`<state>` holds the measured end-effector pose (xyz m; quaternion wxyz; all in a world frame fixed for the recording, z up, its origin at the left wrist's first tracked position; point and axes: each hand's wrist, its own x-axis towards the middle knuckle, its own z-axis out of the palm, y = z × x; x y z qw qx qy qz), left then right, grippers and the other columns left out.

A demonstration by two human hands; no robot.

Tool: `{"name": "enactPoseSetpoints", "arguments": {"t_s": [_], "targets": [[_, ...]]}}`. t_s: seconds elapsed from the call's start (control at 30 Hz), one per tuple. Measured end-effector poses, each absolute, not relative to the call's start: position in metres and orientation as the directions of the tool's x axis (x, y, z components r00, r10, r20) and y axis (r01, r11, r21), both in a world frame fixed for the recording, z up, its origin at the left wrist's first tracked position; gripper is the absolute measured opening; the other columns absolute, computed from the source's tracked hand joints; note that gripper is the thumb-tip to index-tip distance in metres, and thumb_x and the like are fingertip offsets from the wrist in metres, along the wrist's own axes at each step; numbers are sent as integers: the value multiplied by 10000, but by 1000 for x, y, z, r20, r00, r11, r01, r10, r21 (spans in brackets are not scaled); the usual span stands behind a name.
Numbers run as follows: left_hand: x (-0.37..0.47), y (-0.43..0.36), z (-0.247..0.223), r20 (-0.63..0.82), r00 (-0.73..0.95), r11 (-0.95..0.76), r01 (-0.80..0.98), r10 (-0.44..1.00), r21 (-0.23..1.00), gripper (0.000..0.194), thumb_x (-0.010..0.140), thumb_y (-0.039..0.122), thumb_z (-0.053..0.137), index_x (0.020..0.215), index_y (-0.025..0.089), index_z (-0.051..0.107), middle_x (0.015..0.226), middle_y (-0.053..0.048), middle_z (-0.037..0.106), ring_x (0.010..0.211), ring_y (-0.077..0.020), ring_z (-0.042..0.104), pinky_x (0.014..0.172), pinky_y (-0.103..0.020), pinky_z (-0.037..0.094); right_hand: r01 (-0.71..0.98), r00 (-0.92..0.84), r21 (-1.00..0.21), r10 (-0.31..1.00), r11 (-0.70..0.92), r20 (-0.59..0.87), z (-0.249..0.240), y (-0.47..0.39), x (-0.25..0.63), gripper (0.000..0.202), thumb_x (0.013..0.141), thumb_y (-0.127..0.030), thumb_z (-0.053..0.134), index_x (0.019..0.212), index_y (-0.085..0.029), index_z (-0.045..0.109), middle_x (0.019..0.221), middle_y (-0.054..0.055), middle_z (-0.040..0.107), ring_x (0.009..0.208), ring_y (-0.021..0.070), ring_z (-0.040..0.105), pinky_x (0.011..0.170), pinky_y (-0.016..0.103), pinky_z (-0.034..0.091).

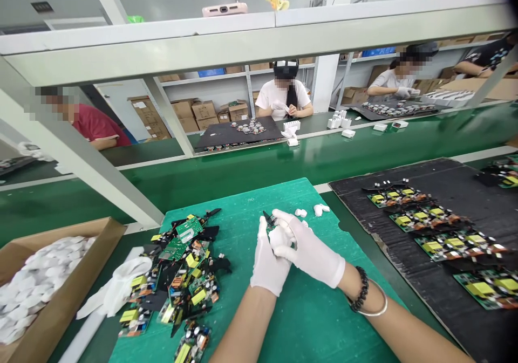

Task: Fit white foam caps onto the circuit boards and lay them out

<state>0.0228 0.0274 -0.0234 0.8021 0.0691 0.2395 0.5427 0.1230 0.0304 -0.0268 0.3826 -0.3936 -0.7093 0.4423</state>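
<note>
Both hands wear white gloves and meet over the green mat (324,320). My left hand (269,266) is wrapped round a small circuit board (270,221) with dark parts, its top edge showing between the fingers. My right hand (309,247) closes on the same board from the right, thumb and fingers bent. A white rounded shape lies between the hands; whether it is a separate piece or part of a glove is unclear. Left of the hands is a heap of circuit boards (196,271) with yellow components. Small white pieces (319,210) lie just beyond my right hand.
A cardboard box (65,303) of white pieces stands at the left, beside white gloves (121,282). Rows of boards (457,241) lie on a black sheet (408,266) at the right. A metal frame (243,42) crosses ahead; several people sit beyond the green conveyor (243,166).
</note>
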Motion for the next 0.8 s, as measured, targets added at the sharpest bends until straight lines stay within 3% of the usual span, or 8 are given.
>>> {"name": "enactPoseSetpoints", "arguments": {"t_s": [0.13,0.3,0.5,0.7,0.8], "targets": [[23,27,-20,-324,244,360,-855,914,373,435,753,466,475,1020,136,572,879,-85,658,935,-210,586,858,-300,440,68,-405,-965,891,254,206,-24,33,124,637,691,-153,598,1270,-258,356,1288,39,441,1191,199,399,997,369,350],[22,28,-18,-291,262,361,-855,920,372,368,764,432,476,939,134,602,790,-70,656,883,-192,597,817,-269,457,52,-397,-972,898,231,192,-24,38,126,667,649,-160,645,1255,-250,382,1240,39,493,1146,203,450,985,368,361],[23,30,-16,-279,261,366,-816,924,448,415,782,465,424,792,98,617,685,-85,634,710,-184,614,709,-273,487,97,-287,-961,932,259,222,-23,39,126,489,678,-160,589,1153,-239,504,1162,23,560,1079,193,501,961,353,378],[27,21,-8,-275,190,316,-775,942,547,384,765,449,478,917,126,619,821,-84,660,855,-188,604,746,-250,474,88,-359,-960,908,265,217,-19,39,129,521,629,-143,607,1132,-238,509,1111,25,580,1042,205,519,944,365,386],[30,21,-12,-330,112,300,-740,937,602,415,750,493,473,845,121,630,752,-82,664,805,-212,613,688,-280,489,96,-301,-967,933,238,199,-21,37,126,494,640,-136,582,1116,-245,503,1103,25,570,1022,199,524,926,362,395]]}}
